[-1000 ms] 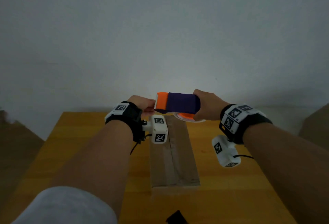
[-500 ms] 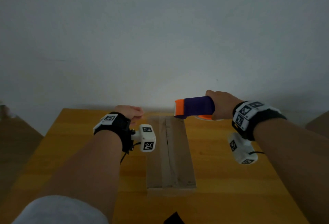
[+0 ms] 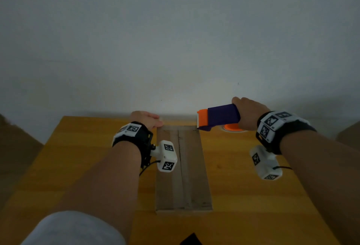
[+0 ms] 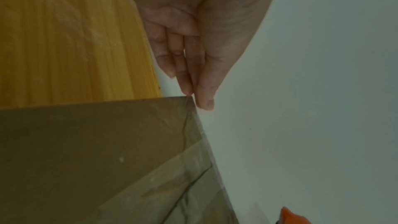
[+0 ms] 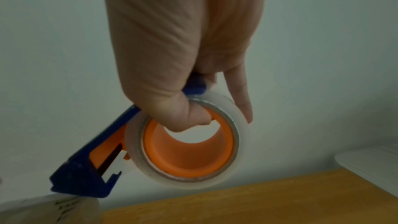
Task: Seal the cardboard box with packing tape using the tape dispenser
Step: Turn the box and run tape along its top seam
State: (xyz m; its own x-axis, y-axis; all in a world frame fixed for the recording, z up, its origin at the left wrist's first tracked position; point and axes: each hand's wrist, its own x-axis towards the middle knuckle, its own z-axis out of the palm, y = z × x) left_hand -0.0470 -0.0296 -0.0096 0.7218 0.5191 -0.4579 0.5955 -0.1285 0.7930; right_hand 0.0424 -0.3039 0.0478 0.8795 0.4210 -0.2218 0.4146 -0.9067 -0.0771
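- Lying lengthwise down the middle of the tabletop (image 3: 253, 186), the cardboard box (image 3: 167, 186) runs from the near edge toward the far one, its flaps closed, so the centre seam faces up, ready for a straight pull.
- A glossy strip of tape (image 3: 186, 166) seems to cover that seam already; in the dim light I cannot tell how far it reaches.
- At the box's far left corner the left hand (image 3: 145, 120) rests with fingers (image 4: 183, 67) straight and together, tips touching the corner, probably to steady the box.
- Near the far edge, just past the box's far right corner, the right hand (image 3: 248, 113) is clamped on the tape dispenser (image 3: 219, 117), thumb hooked through the orange core and a finger along the clear roll (image 5: 187, 142), likely to brake it.
- The blade end sits just above the box; any tape strand there is hidden.
- A dark shape (image 3: 191, 240) at the near edge is cut off and unidentifiable.
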